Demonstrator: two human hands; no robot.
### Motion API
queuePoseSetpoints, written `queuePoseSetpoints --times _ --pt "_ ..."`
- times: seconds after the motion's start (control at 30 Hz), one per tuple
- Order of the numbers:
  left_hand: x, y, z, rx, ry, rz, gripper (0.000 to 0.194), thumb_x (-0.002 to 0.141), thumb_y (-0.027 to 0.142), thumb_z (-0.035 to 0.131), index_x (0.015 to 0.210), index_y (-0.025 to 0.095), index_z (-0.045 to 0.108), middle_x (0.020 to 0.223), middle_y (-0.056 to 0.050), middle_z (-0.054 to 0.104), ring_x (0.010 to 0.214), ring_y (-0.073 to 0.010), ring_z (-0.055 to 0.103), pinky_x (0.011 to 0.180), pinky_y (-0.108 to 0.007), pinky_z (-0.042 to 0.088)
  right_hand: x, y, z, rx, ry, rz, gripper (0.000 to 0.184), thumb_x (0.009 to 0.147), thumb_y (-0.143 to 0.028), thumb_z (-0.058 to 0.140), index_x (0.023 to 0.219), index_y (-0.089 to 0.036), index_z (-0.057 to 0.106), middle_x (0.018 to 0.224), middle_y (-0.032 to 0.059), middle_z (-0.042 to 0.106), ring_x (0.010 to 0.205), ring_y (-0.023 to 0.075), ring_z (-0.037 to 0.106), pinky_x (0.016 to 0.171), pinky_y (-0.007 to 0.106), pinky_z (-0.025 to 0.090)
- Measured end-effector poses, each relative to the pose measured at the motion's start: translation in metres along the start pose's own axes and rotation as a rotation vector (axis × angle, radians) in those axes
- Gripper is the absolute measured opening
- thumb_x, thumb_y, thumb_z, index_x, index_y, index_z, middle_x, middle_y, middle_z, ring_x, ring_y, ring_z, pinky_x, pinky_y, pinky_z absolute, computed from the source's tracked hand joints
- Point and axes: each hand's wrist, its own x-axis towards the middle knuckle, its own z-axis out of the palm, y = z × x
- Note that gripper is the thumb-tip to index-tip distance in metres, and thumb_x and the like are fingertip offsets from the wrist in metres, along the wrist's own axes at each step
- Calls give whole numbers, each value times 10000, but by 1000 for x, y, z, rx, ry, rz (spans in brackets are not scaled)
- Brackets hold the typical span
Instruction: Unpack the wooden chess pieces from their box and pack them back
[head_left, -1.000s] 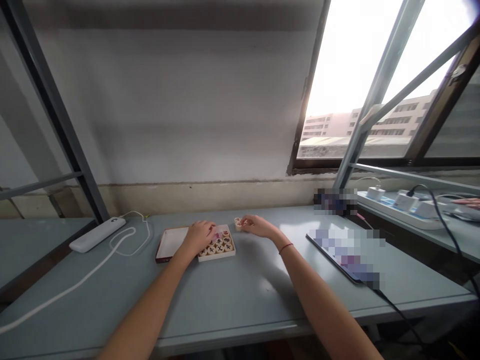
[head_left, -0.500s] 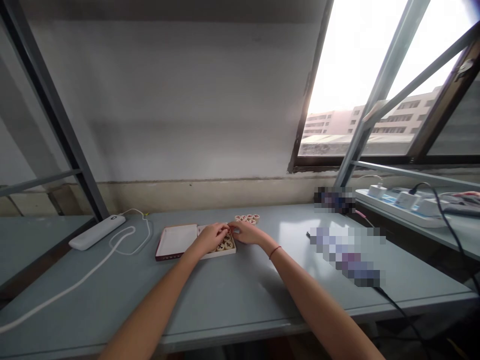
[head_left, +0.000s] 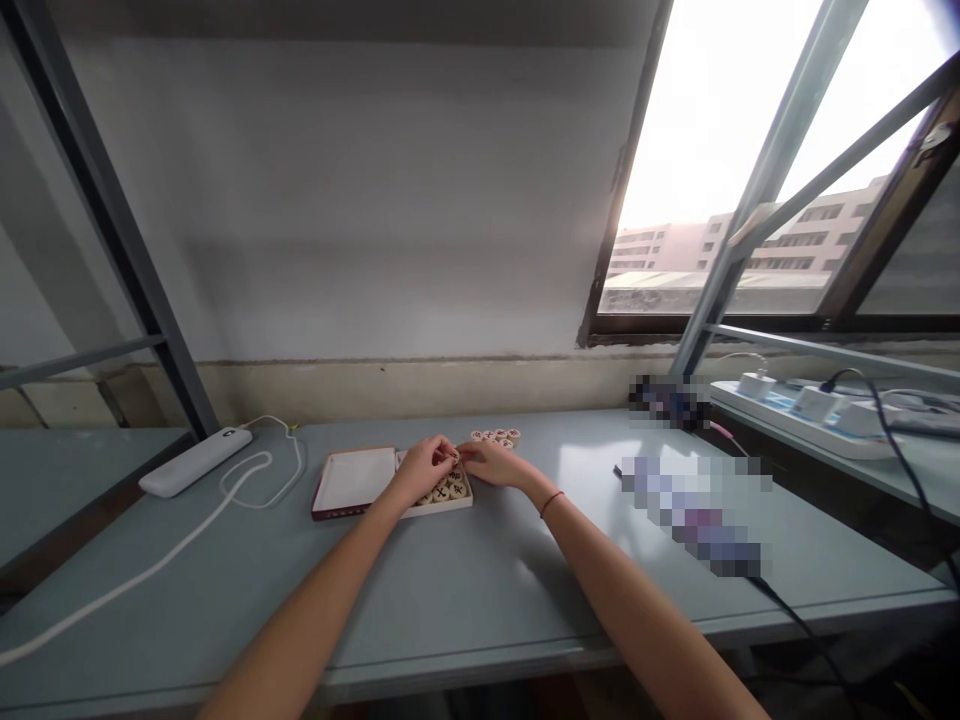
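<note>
My left hand [head_left: 424, 470] is over the white box tray [head_left: 442, 509], thumb and fingers pinched on a round, pale xiangqi piece [head_left: 455, 457] near the back right corner. Close beside it, my right hand [head_left: 491, 465] reaches in from the right with bent fingers slightly apart; its fingertips are partly hidden, and whether they touch that piece is unclear. Several more xiangqi pieces [head_left: 441, 493] with dark characters lie in the tray, partly under my left hand. Behind my right hand, a group of xiangqi pieces [head_left: 502, 438] stands on the desk.
The box lid [head_left: 354, 480] lies inside-up left of the tray. A white power bank [head_left: 196, 463] with a white cable [head_left: 161, 562] is at the left of the desk [head_left: 450, 600]. A blurred-out flat device [head_left: 690, 515] lies right, near a power strip [head_left: 802, 420].
My right hand has moved left from the pieces on the desk to the tray's corner, uncovering that group. My left fingers have shifted right and now pinch a piece.
</note>
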Motion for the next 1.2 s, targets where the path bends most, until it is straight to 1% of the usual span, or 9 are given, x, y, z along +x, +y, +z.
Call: queuePoseSetpoints --times 0.13,0.23,0.43,0.53,0.67,0.87,1.0,1.1,1.2 --pt "-1 5 -2 -101 28 -14 109 794 291 514 817 188 539 799 -11 639 716 -134 616 638 -225 477 0 -7 0 76 27 56 232 768 -220 478 864 -144 675 836 51 672 783 166 576 665 234 414" --pt "-5 13 -5 -137 46 -21 141 811 326 503 864 197 525 809 -4 628 701 -128 615 613 -217 478 0 -8 -6 138 84 98 271 780 -371 514 813 -148 664 764 36 641 690 136 543 599 219 389" --pt "-10 14 -14 -122 129 -40 176 819 324 488 931 207 558 953 -24 614 728 -128 611 647 -236 501 -16 31 -46 287 357 339 361 750 -489 519 642 -145 530 486 -57 373 437 59 322 416 191 244" --pt "-9 6 -16 -116 170 -32 183 785 246 509 941 201 593 1023 -45 604 785 -136 610 715 -255 508 -32 60 -62 305 285 538 323 722 -444 552 595 -157 474 481 -64 340 408 47 281 378 189 189" --pt "-8 2 -14 -87 191 -32 254 770 198 519 1014 193 590 1081 -63 579 835 -136 601 769 -261 508 -42 79 -66 275 153 693 310 688 -432 591 595 -161 475 486 -50 383 398 55 325 368 195 226" --pt "-10 4 -7 -105 134 -59 284 801 279 528 1073 204 560 1042 -51 617 824 -145 613 727 -257 516 -39 75 -64 138 68 686 280 699 -405 566 571 -166 493 413 -66 329 372 56 287 371 202 214" --pt "-12 9 -7 -97 109 -61 312 796 326 547 1083 204 552 999 -42 634 805 -148 619 710 -252 512 -34 67 -60 -20 156 660 269 681 -365 574 535 -163 472 434 -51 366 406 61 317 397 203 213" --pt "-14 16 -9 -59 81 -31 320 795 357 553 1074 201 560 963 -39 641 789 -148 618 726 -255 502 -26 47 -51 -58 252 485 305 696 -393 568 529 -153 482 482 -38 397 466 64 336 428 198 226" --pt "-15 23 -10 -30 79 0 313 799 372 548 1065 207 569 970 -44 642 835 -161 613 733 -254 494 -17 15 -39 183 119 295 376 754 -498 498 617 -149 534 551 -25 451 490 71 359 448 200 267"
